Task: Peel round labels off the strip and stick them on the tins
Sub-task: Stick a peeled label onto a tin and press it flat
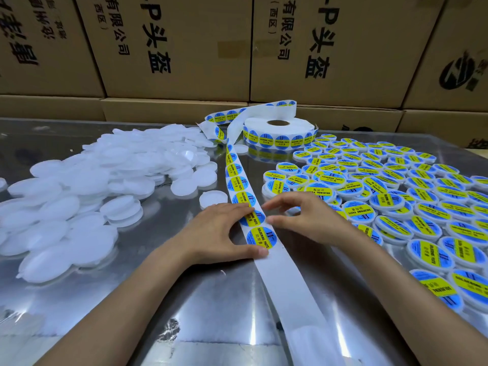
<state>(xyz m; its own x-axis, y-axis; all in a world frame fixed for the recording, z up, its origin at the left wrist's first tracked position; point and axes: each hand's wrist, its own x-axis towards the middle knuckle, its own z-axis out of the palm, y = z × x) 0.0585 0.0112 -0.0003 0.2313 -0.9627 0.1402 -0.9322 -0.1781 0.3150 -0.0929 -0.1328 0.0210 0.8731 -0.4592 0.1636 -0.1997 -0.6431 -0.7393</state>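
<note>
Bare backing trailed closest. Left hand flat, fingers straight, pinned strip to surface for peeling. Right hand hovered loose, empty, beside next label. Unlabelled tins left, labelled tins right.

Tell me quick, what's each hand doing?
Left hand: open, fingers and thumb pressing the label strip flat.
Right hand: open, fingers loosely curled beside the strip, holding nothing.
</note>
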